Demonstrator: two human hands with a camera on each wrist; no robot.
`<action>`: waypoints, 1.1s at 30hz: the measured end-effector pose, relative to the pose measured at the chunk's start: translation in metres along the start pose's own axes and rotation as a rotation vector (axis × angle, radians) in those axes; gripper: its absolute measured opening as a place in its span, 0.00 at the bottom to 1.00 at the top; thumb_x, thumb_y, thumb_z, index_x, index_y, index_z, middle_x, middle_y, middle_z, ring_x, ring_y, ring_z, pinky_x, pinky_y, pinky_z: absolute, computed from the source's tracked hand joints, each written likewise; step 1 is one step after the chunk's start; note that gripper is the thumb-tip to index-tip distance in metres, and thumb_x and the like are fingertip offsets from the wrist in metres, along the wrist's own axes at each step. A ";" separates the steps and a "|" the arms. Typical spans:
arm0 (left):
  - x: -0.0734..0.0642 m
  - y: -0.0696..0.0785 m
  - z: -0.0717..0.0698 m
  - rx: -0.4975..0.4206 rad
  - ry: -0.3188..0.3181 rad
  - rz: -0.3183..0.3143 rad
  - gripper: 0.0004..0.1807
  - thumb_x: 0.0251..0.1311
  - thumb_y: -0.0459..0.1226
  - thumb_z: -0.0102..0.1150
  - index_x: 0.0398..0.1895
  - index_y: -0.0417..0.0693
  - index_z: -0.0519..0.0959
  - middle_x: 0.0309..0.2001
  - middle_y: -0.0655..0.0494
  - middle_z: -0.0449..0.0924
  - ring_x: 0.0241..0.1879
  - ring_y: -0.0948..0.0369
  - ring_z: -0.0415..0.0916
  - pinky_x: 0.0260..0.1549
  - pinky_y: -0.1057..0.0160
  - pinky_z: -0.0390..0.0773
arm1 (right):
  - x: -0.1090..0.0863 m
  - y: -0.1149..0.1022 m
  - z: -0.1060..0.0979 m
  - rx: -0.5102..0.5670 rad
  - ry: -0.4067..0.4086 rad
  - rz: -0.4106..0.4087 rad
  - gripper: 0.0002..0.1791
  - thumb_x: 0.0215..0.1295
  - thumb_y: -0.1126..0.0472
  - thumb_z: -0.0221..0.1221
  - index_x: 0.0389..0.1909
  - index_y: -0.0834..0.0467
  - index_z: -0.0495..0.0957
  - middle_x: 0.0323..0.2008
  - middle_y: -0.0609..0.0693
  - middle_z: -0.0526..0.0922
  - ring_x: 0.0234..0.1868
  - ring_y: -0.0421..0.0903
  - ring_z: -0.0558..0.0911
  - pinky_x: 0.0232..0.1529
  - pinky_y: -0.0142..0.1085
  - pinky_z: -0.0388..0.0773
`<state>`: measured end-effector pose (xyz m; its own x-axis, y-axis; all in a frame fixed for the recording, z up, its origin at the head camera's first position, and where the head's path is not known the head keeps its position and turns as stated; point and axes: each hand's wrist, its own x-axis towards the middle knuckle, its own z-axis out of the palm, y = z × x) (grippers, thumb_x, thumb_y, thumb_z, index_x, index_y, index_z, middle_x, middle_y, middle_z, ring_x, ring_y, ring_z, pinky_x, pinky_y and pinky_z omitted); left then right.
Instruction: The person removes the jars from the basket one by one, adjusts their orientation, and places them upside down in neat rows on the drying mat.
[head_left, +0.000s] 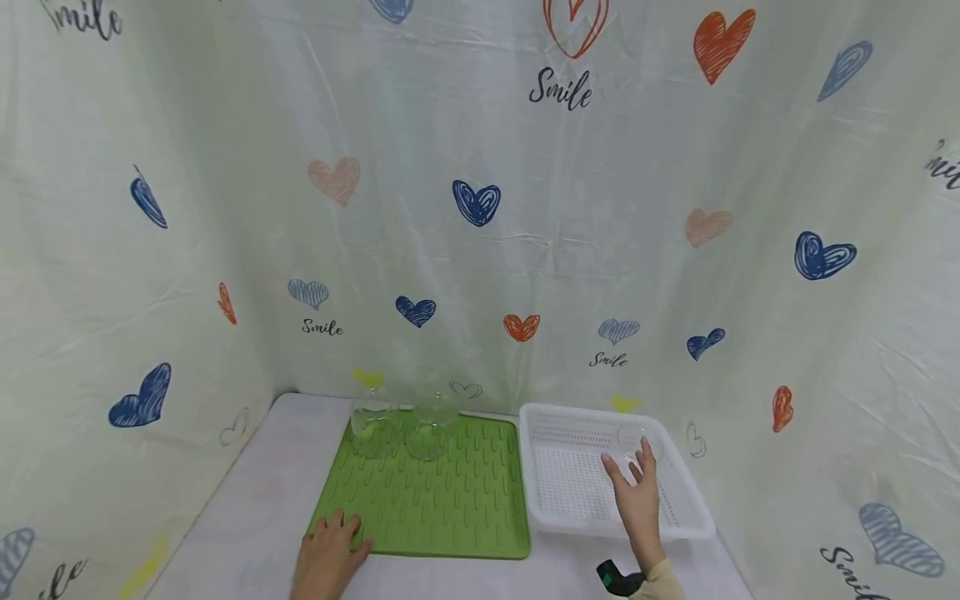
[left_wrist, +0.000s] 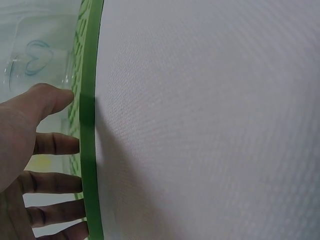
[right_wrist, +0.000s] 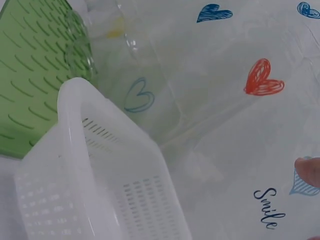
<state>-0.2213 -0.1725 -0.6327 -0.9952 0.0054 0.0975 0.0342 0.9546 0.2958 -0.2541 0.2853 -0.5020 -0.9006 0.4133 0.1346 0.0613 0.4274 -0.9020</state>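
Note:
My left hand [head_left: 327, 554] rests at the near left corner of the green ribbed drying mat [head_left: 450, 508], its fingertips at the mat's edge. In the left wrist view its fingers [left_wrist: 55, 183] are spread along that edge. Two clear glass vessels [head_left: 375, 429] stand side by side at the mat's far left. Over the white perforated basket [head_left: 570, 529] is my right hand [head_left: 636, 496], thumb and fingers apart. A faint round clear glass thing [head_left: 628, 430] shows just beyond its fingertips, inside the basket's far right part. Only a fingertip [right_wrist: 310, 170] shows in the right wrist view.
The basket stands right beside the mat on a white-covered table [head_left: 247, 500]. A curtain [head_left: 420, 233] printed with hearts hangs close behind and on both sides. Below the right hand, a black device [head_left: 618, 577] sits at the wrist.

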 end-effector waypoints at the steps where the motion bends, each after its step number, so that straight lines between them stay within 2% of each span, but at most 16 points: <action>1: 0.000 0.000 0.000 0.001 -0.001 -0.001 0.23 0.51 0.53 0.68 0.43 0.47 0.81 0.39 0.47 0.75 0.39 0.46 0.73 0.33 0.41 0.76 | 0.001 0.002 -0.001 -0.005 0.001 0.017 0.54 0.63 0.42 0.61 0.78 0.49 0.36 0.73 0.70 0.47 0.70 0.71 0.56 0.63 0.64 0.63; 7: 0.000 0.000 0.000 0.001 0.000 -0.006 0.23 0.49 0.53 0.69 0.42 0.47 0.81 0.38 0.48 0.74 0.38 0.46 0.72 0.33 0.41 0.76 | 0.009 0.012 0.000 -0.035 0.006 0.063 0.56 0.62 0.39 0.60 0.77 0.51 0.33 0.73 0.71 0.44 0.70 0.72 0.55 0.63 0.65 0.62; 20: 0.000 -0.002 0.001 -0.013 -0.015 -0.004 0.24 0.49 0.54 0.69 0.42 0.48 0.81 0.38 0.48 0.75 0.37 0.47 0.72 0.31 0.42 0.76 | 0.031 0.029 -0.001 -0.050 -0.009 0.078 0.59 0.61 0.37 0.60 0.77 0.56 0.30 0.75 0.69 0.37 0.69 0.75 0.52 0.65 0.67 0.57; 26: -0.001 -0.002 0.001 -0.011 -0.025 -0.014 0.25 0.49 0.54 0.69 0.43 0.47 0.81 0.37 0.49 0.74 0.37 0.47 0.72 0.32 0.42 0.76 | 0.039 0.031 0.001 -0.066 0.002 0.107 0.60 0.61 0.38 0.61 0.76 0.58 0.30 0.74 0.70 0.38 0.69 0.77 0.51 0.66 0.68 0.54; 33: -0.001 -0.003 0.001 -0.023 0.004 0.009 0.25 0.49 0.54 0.68 0.43 0.47 0.81 0.38 0.49 0.74 0.38 0.47 0.72 0.32 0.42 0.76 | 0.050 0.035 0.004 -0.091 0.008 0.078 0.60 0.60 0.39 0.62 0.76 0.58 0.31 0.73 0.72 0.40 0.71 0.74 0.47 0.67 0.68 0.49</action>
<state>-0.2204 -0.1749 -0.6344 -0.9945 0.0132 0.1042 0.0458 0.9473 0.3170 -0.2991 0.3177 -0.5288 -0.8883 0.4541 0.0691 0.1702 0.4650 -0.8688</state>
